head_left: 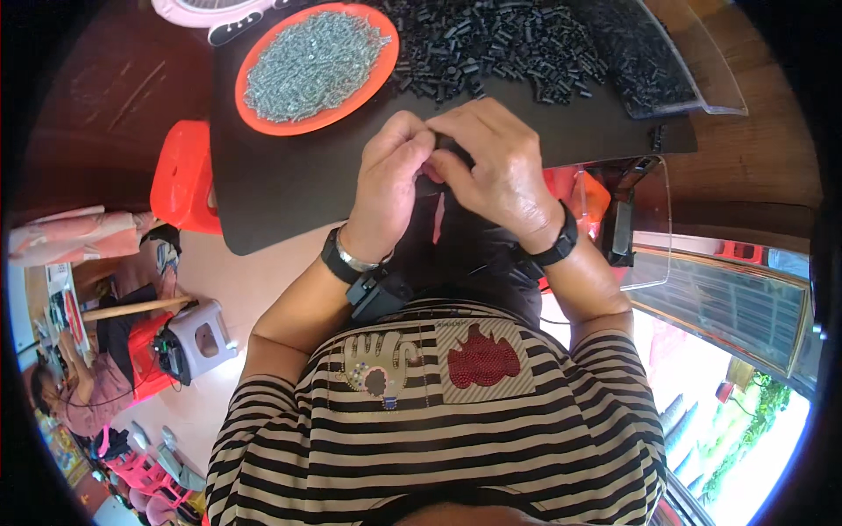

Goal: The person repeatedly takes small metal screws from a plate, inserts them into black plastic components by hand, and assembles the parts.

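Note:
My left hand [391, 167] and my right hand [498, 162] meet over the near edge of the dark table [289, 188]. Both have their fingers curled and pinched together. Something small and black seems to sit between the fingertips, mostly covered by them, so its kind cannot be made out. Beyond the hands, to the left, an orange plate [285, 128] holds a heap of small silvery screws [314, 66]. A wide pile of short black cylindrical pieces [517, 53] lies straight ahead and to the right.
A clear plastic bin [709, 66] lies at the far right with black pieces in it. A pink-rimmed round object [206, 16] stands at the far left. Left of the table is a red stool [180, 180]. Another person [83, 394] sits farther left, near a grey stool [200, 342].

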The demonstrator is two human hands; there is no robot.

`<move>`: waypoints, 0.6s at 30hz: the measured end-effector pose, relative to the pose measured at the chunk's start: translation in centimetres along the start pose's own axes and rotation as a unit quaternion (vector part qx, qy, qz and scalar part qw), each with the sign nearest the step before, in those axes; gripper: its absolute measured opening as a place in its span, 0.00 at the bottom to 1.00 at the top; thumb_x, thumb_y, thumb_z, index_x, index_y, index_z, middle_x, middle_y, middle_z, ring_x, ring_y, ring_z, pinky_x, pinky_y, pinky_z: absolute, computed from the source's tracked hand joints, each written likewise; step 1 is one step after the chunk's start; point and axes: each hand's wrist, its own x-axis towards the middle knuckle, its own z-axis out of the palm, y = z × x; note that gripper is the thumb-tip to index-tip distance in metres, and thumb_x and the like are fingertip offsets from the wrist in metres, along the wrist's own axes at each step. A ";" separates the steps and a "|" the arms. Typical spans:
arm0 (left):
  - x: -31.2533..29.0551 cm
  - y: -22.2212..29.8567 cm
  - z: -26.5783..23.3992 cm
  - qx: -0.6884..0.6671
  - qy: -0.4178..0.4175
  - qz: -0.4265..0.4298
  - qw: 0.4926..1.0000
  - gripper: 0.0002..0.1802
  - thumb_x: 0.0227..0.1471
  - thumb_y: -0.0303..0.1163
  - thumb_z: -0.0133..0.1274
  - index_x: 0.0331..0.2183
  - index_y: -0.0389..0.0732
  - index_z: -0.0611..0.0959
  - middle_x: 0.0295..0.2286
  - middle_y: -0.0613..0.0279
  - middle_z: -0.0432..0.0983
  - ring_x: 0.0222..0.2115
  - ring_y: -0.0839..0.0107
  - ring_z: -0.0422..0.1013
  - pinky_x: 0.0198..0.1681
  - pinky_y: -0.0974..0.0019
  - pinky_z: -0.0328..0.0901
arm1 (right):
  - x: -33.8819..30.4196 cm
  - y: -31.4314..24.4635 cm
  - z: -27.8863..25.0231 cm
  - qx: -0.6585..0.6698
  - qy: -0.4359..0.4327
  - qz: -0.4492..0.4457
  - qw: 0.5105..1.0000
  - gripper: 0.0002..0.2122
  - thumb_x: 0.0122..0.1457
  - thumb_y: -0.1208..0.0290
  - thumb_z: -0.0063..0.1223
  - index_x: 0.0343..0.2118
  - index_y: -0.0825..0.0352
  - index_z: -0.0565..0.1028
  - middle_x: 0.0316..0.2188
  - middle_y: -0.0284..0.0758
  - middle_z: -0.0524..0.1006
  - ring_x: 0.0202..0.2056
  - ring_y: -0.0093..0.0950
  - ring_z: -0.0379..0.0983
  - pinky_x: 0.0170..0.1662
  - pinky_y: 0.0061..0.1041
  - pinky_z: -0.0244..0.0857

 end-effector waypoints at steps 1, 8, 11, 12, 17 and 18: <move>-0.1 0.0 -0.1 0.004 0.004 -0.002 1.000 0.07 0.56 0.29 0.41 0.28 0.38 0.71 0.23 0.65 0.68 0.26 0.78 0.66 0.32 0.75 0.62 | 0.0 -0.2 0.1 -0.002 0.002 0.000 1.000 0.10 0.38 0.78 0.58 0.26 0.66 0.73 0.25 0.37 0.74 0.27 0.38 0.71 0.31 0.32 0.66; -0.3 0.3 -0.1 -0.064 0.011 -0.013 0.998 0.10 0.58 0.34 0.41 0.31 0.38 0.72 0.27 0.65 0.69 0.27 0.77 0.67 0.32 0.74 0.61 | 2.3 0.5 -3.7 -0.124 0.023 -0.035 0.991 0.13 0.40 0.69 0.64 0.30 0.64 0.77 0.26 0.36 0.76 0.30 0.36 0.73 0.35 0.31 0.68; -0.4 0.4 -0.6 -0.053 0.007 -0.009 0.999 0.11 0.59 0.35 0.42 0.32 0.38 0.72 0.27 0.64 0.69 0.27 0.76 0.67 0.32 0.74 0.61 | 5.6 2.9 -9.3 -0.290 0.117 -0.049 0.949 0.11 0.46 0.67 0.63 0.33 0.64 0.79 0.29 0.36 0.78 0.30 0.31 0.75 0.36 0.26 0.68; -0.5 0.5 -0.8 -0.036 0.005 -0.011 0.999 0.11 0.58 0.35 0.42 0.32 0.38 0.72 0.27 0.64 0.69 0.27 0.76 0.67 0.32 0.74 0.61 | 6.7 3.7 -11.2 -0.355 0.109 -0.003 0.929 0.11 0.48 0.67 0.62 0.34 0.65 0.79 0.30 0.37 0.78 0.31 0.29 0.75 0.37 0.24 0.68; -0.1 0.2 -0.3 -0.031 -0.004 -0.022 0.999 0.09 0.58 0.34 0.42 0.32 0.38 0.72 0.27 0.64 0.69 0.26 0.76 0.67 0.32 0.74 0.61 | 9.2 7.8 -17.4 -0.489 0.117 0.049 0.863 0.17 0.48 0.75 0.56 0.44 0.69 0.72 0.41 0.46 0.74 0.43 0.43 0.70 0.47 0.35 0.64; -0.1 0.2 -0.3 -0.030 -0.002 -0.023 0.999 0.09 0.58 0.33 0.42 0.31 0.38 0.72 0.27 0.64 0.69 0.26 0.76 0.67 0.32 0.75 0.61 | 8.9 8.0 -17.4 -0.489 0.116 0.046 0.863 0.17 0.48 0.75 0.56 0.44 0.69 0.72 0.41 0.46 0.74 0.43 0.43 0.70 0.47 0.35 0.64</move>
